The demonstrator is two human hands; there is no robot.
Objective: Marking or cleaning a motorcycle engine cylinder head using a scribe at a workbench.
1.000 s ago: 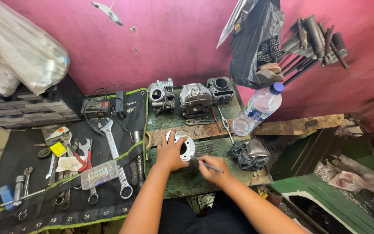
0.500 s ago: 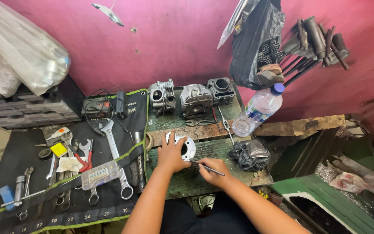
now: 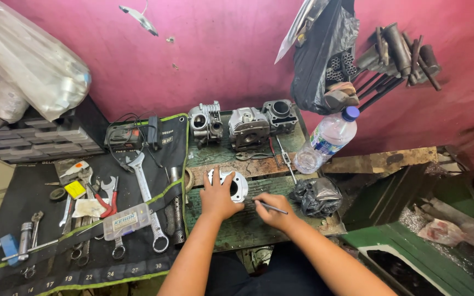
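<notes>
- Right hand [image 3: 272,211] has its grip closed on a thin metal rod [image 3: 272,208], whose free end sticks out to the right of the grip and whose near end points left toward the cylinder part.
- Left hand [image 3: 219,197] is not closed on anything: its fingers are spread and press flat on the pale metal cylinder part [image 3: 236,185], holding it down just left of the right-hand grip.
- That cylinder part is a light grey casting with a round bore and a flat flange; the left palm hides its lower left side. It lies on the green worktop [image 3: 231,233], straight ahead of the right-hand grip.
- Just right of the grip lies one crumpled black bag [image 3: 316,195].
- Farther ahead of the grip, against the pink wall, three grey engine castings stand in a row: one finned [image 3: 205,121], one in the middle [image 3: 248,127], one with an open bore [image 3: 280,113].
- Ahead and right of the grip stands one clear plastic bottle [image 3: 327,140] with a blue cap, leaning.
- Well left of the grip a black tool mat [image 3: 45,257] with a green edge carries a long combination spanner [image 3: 146,198], one small clear plastic box [image 3: 125,221], red-handled pliers [image 3: 102,200] and smaller spanners that I cannot count surely.
</notes>
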